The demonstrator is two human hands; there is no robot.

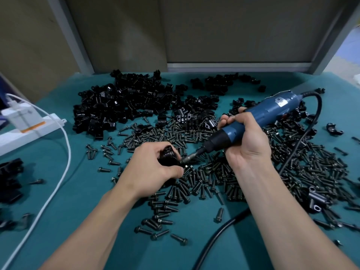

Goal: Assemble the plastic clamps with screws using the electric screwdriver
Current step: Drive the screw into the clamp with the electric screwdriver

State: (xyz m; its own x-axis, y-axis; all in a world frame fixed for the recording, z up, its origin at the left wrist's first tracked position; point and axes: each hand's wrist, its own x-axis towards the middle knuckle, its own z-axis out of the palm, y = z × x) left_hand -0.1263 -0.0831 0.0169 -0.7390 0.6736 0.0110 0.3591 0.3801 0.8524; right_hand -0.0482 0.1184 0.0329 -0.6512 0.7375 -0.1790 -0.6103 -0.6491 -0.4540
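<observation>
The left hand (153, 168) has its fingers and thumb curled round a black plastic clamp (168, 154), gripping it just above the green-covered table (87, 191), the thumb pressed along the clamp's near edge. The right hand (245, 137) is wrapped round the body of the blue electric screwdriver (253, 117), fingers closed over the barrel, the tool slanting down and leftward from that hand. Its metal bit (191, 155) reaches across the gap between the two hands and meets the right-hand side of the held clamp; whether a screw sits under the tip is too small to tell. Beneath and between both hands lies a wide scatter of dark screws (214, 178), spreading out to the right of the right hand and back toward the person past the left wrist. Beyond the left hand, farther from the person, is a large heap of loose black clamp parts (124, 106), with a smaller group (214, 83) beyond the right hand. The screwdriver's black cord (220, 230) leaves the tool's rear end, loops round to the right of the right hand and passes under the right forearm. To the right of that forearm a clamp (316, 199) lies among the screws. Well to the left of the left hand a white cable (64, 152) curves across the table from a white power strip (33, 127), and more black clamps (10, 178) sit at the left edge of the view.
</observation>
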